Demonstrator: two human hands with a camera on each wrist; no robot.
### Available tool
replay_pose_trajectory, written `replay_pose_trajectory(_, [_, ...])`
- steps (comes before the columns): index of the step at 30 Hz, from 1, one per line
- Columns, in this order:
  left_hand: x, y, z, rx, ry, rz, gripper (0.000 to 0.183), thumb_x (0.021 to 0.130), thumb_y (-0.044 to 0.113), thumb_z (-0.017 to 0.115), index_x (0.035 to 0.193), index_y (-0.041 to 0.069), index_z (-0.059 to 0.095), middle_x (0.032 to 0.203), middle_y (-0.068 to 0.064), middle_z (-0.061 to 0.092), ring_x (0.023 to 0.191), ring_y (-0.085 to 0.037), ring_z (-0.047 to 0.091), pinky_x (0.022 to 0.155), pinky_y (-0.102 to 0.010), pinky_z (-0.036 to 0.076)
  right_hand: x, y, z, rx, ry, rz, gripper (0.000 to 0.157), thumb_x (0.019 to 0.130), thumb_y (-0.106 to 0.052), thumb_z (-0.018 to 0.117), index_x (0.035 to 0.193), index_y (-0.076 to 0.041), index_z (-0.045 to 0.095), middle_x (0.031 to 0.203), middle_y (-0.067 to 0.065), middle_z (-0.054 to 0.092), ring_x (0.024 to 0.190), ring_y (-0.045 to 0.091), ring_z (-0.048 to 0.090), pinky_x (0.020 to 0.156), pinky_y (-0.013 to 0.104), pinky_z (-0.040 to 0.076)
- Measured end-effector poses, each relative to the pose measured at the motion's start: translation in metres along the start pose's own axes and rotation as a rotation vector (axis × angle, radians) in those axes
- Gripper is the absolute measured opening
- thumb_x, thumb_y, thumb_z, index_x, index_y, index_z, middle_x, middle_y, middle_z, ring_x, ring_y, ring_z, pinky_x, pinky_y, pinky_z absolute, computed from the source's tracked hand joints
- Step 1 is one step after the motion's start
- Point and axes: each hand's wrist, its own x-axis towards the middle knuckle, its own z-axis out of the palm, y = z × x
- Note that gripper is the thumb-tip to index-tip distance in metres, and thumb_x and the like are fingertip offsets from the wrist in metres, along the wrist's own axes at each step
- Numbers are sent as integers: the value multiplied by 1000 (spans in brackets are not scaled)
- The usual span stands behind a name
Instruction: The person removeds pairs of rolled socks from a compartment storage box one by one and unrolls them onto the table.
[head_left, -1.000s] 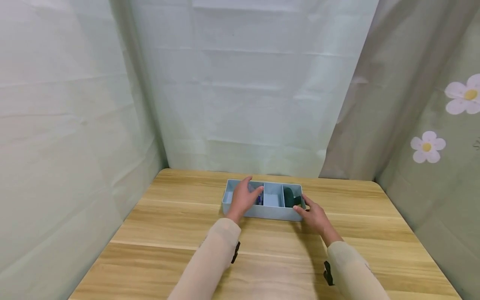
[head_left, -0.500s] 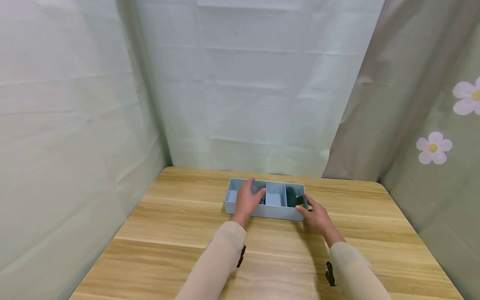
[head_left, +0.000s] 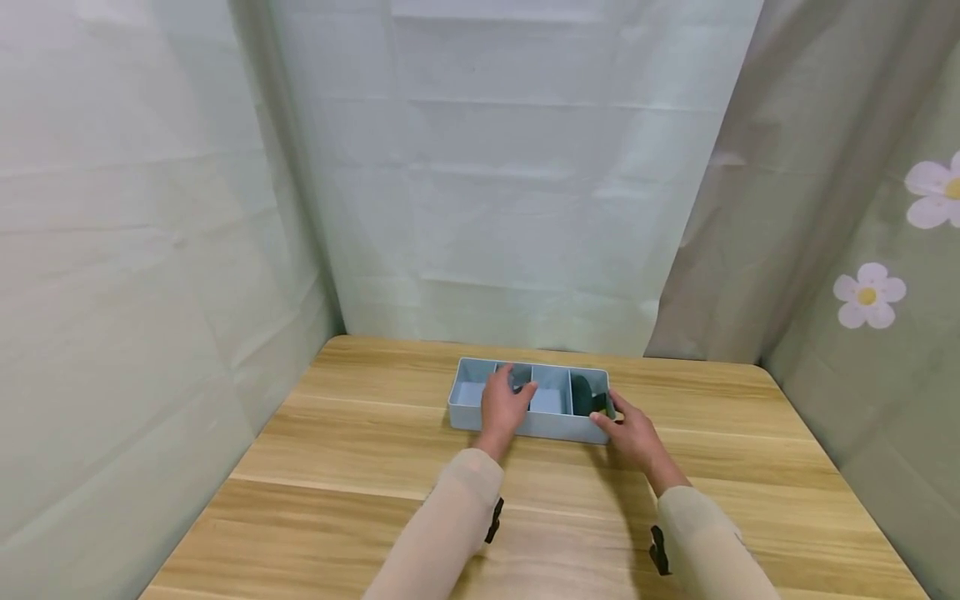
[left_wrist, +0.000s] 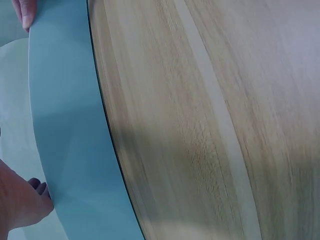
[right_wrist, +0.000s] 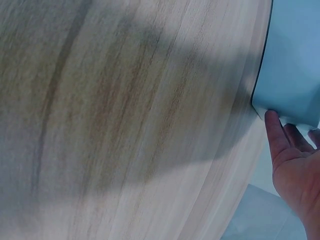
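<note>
A light blue divided box (head_left: pixel 558 427) sits toward the back of the wooden table. My left hand (head_left: pixel 501 410) reaches over its front wall into the second compartment from the left, thumb to the right. Something dark shows in part between that thumb and fingers; whether they grip it I cannot tell. My right hand (head_left: pixel 632 433) holds the box's right end, thumb at the front corner and fingers against the outer end wall, as the right wrist view shows of the hand (right_wrist: pixel 300 172). A dark green rounded thing (head_left: pixel 581 395) stands in the rightmost compartment.
The wooden table (head_left: pixel 360 467) ends behind the box at a pale hanging cloth (head_left: pixel 487 250). More cloth hangs at both sides, with white flowers (head_left: pixel 868 296) printed on the right one.
My left hand has shifted slightly right over the second compartment, covering the blue-purple thing seen there earlier. The right hand keeps its place on the box end. The view turned slightly.
</note>
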Motion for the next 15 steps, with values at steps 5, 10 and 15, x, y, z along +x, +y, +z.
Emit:
replay_pose_trajectory(5, [0, 0, 2, 6, 23, -16, 54, 93, 24, 71, 137, -2, 54, 135, -23, 55, 125, -40, 51, 103, -51, 42, 0, -1, 0, -1, 6, -1, 72, 103, -31, 56, 158, -5, 18, 157, 28, 24, 130, 49, 44, 107, 57, 36])
replay_pose_trajectory(10, [1, -1, 4, 26, 45, -38, 50, 94, 23, 70, 135, -2, 55, 132, -22, 56, 121, -38, 53, 101, -50, 44, 1, -1, 0, 4, 12, 0, 72, 103, -31, 56, 158, -5, 19, 157, 27, 24, 130, 49, 44, 107, 57, 37])
replay_pose_trajectory(15, [1, 0, 7, 54, 69, -36, 50, 92, 21, 72, 133, -3, 56, 127, -22, 57, 116, -38, 56, 98, -50, 46, 2, 2, 1, 4, 15, 6, 72, 102, -31, 56, 158, -5, 19, 157, 27, 24, 130, 49, 44, 107, 57, 36])
